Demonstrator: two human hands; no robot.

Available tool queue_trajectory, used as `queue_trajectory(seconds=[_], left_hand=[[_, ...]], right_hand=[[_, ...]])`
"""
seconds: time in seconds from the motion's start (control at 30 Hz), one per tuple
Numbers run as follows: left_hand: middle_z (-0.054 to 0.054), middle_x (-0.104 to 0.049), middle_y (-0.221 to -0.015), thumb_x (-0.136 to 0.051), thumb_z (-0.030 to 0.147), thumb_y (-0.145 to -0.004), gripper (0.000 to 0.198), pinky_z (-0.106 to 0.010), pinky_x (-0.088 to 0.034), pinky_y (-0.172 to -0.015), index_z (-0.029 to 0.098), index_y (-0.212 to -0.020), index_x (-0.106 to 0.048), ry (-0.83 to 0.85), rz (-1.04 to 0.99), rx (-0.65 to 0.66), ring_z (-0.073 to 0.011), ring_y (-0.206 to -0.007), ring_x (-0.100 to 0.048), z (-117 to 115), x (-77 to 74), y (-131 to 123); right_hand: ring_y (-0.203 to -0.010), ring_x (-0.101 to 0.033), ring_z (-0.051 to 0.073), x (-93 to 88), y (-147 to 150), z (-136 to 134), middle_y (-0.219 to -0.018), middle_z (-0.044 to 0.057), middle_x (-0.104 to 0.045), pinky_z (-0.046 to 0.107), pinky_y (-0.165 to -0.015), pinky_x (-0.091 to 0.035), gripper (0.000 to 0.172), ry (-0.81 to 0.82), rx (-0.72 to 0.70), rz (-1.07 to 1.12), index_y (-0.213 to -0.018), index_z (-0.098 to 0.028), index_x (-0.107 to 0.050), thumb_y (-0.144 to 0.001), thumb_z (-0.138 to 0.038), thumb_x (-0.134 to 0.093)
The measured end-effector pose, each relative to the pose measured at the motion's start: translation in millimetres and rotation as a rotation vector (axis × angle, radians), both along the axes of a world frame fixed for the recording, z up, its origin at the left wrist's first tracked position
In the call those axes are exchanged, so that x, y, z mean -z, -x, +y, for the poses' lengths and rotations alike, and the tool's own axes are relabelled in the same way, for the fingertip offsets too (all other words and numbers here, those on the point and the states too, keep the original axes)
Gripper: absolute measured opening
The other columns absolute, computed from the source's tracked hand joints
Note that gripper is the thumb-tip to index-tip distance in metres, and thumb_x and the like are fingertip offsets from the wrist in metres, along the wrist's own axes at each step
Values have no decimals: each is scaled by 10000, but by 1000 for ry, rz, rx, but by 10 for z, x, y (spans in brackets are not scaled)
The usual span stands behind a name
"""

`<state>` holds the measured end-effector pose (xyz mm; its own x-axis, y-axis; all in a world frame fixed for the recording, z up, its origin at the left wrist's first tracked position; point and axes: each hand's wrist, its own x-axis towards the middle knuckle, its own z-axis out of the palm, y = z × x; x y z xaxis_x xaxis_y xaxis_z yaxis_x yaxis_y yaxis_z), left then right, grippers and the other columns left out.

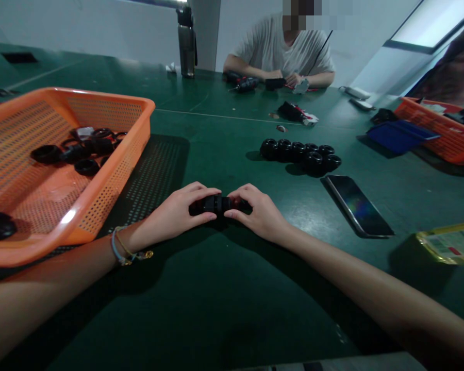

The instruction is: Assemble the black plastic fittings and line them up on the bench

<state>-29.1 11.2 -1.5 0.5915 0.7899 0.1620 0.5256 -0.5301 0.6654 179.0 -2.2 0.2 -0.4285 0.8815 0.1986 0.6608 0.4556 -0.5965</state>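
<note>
Both my hands meet at the middle of the green table point(216, 288), holding one small black part point(215, 203) between them. My left hand point(178, 211) grips its left end with fingers curled over it. My right hand point(255, 211) pinches its right end. Past my hands, a cluster of several black round parts point(301, 153) lies on the table. More black ring-shaped parts point(77, 149) sit inside an orange mesh basket point(112, 170) to my left.
A dark phone point(358, 206) lies right of my hands. A yellow-rimmed tray point(448, 242) sits at the right edge. Farther right are a blue tray point(398, 135) and another orange basket point(444, 131). A person in a white shirt point(282, 49) works across the table beside a metal bottle point(186, 44).
</note>
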Motion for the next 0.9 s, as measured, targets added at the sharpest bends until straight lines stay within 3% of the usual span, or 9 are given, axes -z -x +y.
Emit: queue_trajectory(seconds=[0.63, 0.9], left_hand=[[-63, -586, -1070, -600, 328, -791, 403, -343, -462, -890, 190, -1169, -574, -3, -5, 8, -198, -972, -580, -2, 4, 2], [-65, -579, -1037, -591, 320, -797, 395, -339, -466, -864, 171, -1162, -575, -7, -7, 20, -201, -950, -582, -8, -4, -3]], right_hand=[[-825, -572, 181, 12, 0, 5, -801, 35, -625, 331, -714, -475, 88, -25, -6, -6, -790, -188, -616, -759, -237, -682], [-927, -595, 198, 31, -20, -26, -974, 57, -654, 378, -806, -495, 333, -61, -63, 72, -1021, -196, -571, -714, -194, -701]])
